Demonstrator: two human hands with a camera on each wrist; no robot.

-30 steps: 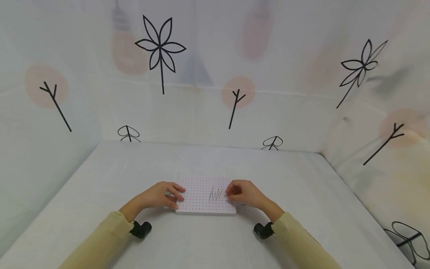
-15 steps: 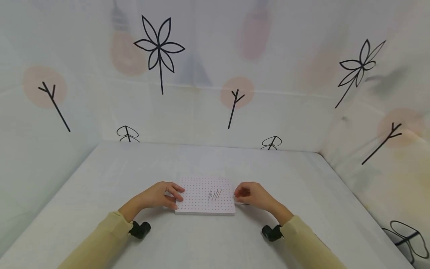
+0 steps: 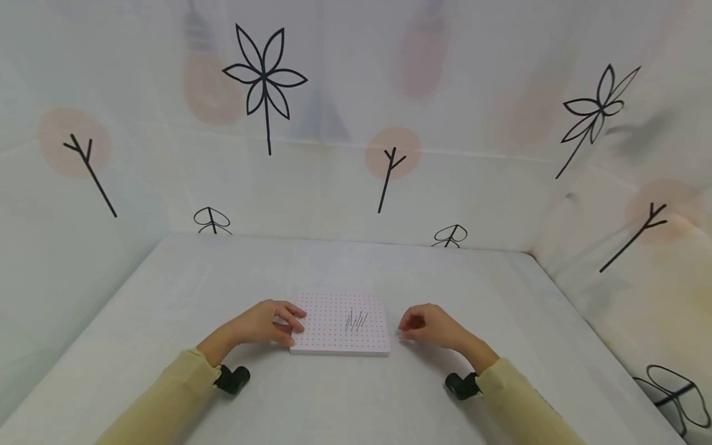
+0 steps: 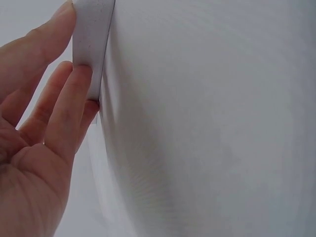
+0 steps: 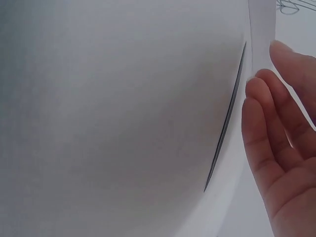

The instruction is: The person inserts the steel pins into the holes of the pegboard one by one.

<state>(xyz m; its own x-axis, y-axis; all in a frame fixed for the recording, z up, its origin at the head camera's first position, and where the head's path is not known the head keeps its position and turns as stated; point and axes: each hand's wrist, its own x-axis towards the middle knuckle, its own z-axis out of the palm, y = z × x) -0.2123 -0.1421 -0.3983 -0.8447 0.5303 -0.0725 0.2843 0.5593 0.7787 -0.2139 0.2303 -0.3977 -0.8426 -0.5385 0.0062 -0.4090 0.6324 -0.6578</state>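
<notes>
A white pegboard (image 3: 328, 324) with rows of pink dots lies flat on the table. Several thin needles (image 3: 356, 320) stand in its right half. My left hand (image 3: 290, 327) grips the board's left edge, and in the left wrist view its fingers (image 4: 69, 103) press against the board's side (image 4: 91, 39). My right hand (image 3: 403, 329) is on the table just right of the board with loosely curled fingers, holding nothing. In the right wrist view a thin dark needle (image 5: 227, 118) lies on the table beside the board's edge (image 5: 261, 29), just left of my fingertips (image 5: 256, 94).
The table (image 3: 222, 278) is covered in white cloth. Cloth walls (image 3: 334, 173) printed with flowers and twigs close it in at the back and both sides. Black wrist cameras (image 3: 233, 378) (image 3: 460, 384) sit under both sleeves.
My right hand has drawn back from the needles on the board, moving right and down onto the table. The left hand and the board have stayed put.
</notes>
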